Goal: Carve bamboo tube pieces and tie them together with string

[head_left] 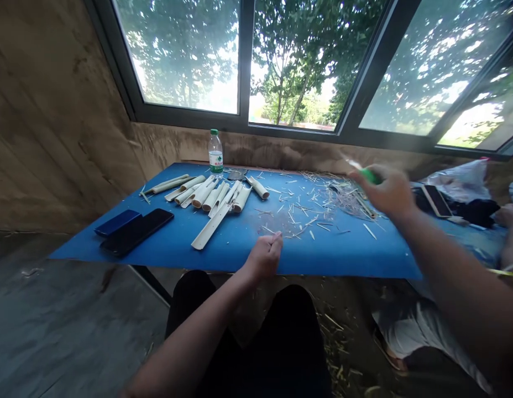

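My left hand [265, 255] rests at the near edge of the blue table [223, 243], fingers pinched together, perhaps on a thin sliver that I cannot make out. My right hand [385, 190] is raised over the right part of the table, blurred by motion, and closed round a green-handled tool [369, 175] with a pale tip. Thin bamboo slivers and shavings [318, 202] lie scattered between the two hands. A row of split bamboo pieces [210, 196] lies on the left half of the table.
Two dark phones [134, 229] lie at the table's left front. A water bottle [215, 153] stands at the back by the wall. Another phone [436, 200], a plastic bag [461, 179] and another person's arm [509, 232] are at the right. Shavings litter the floor.
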`<state>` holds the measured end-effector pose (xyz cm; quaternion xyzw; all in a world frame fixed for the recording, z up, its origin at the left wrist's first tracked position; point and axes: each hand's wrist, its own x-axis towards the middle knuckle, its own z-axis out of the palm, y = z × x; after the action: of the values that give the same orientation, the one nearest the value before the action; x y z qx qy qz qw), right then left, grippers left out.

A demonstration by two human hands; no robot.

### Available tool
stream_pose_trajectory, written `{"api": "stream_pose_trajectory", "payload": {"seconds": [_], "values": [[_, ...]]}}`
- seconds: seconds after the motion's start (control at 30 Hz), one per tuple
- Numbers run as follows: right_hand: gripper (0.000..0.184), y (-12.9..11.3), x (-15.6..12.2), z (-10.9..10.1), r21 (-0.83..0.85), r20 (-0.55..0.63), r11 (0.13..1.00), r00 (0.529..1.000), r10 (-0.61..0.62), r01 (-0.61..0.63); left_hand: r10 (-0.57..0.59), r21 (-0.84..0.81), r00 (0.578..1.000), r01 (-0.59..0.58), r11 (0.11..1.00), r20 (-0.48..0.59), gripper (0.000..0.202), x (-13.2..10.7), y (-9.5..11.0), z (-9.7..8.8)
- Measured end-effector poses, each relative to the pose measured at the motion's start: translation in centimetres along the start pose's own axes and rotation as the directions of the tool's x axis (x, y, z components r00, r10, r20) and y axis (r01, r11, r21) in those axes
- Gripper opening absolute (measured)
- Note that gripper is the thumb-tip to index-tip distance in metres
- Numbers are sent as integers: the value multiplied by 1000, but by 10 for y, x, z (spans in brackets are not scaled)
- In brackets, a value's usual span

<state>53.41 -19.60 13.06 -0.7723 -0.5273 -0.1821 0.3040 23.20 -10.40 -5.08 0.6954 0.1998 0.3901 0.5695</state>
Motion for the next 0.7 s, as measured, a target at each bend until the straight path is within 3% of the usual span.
{"api": "stream_pose_trajectory", "payload": {"seconds": [0.03, 0.1, 0.17, 0.27, 0.4, 0.47, 0.57, 0.63, 0.7], "values": [[77, -7, -12, 9, 105, 123, 994, 992, -26, 13, -5, -43, 1000, 6, 999, 8, 65, 1, 1, 0], [70, -27, -41, 38, 301, 360, 954, 925, -122, 8, -17, -127, 1000, 18, 992, 8, 65, 0, 5, 0], [76, -49, -69, 69, 446, 484, 895, 849, -211, -32, -25, -194, 1000, 23, 981, -8, 63, -5, 14, -2], [72, -76, -93, 104, 571, 554, 814, 781, -289, -103, -28, -238, 999, 22, 971, -22, 62, -19, 32, -10], [65, -84, -93, 117, 583, 594, 795, 757, -274, -170, -27, -237, 998, 14, 971, -52, 59, -29, 52, -31], [67, -73, -83, 113, 534, 604, 823, 769, -210, -195, -56, -220, 995, 37, 975, -80, 52, -31, 55, -47], [69, -35, -50, 98, 381, 559, 896, 829, -27, -227, -227, -58, 964, 221, 973, -140, 50, -36, 54, -78], [69, 0, -15, 82, 220, 467, 943, 876, 123, -250, -331, 122, 930, 351, 928, -158, 47, -45, 53, -99], [74, 40, 26, 62, 53, 333, 960, 911, 242, -275, -354, 270, 926, 377, 886, -129, 43, -58, 56, -118]]}}
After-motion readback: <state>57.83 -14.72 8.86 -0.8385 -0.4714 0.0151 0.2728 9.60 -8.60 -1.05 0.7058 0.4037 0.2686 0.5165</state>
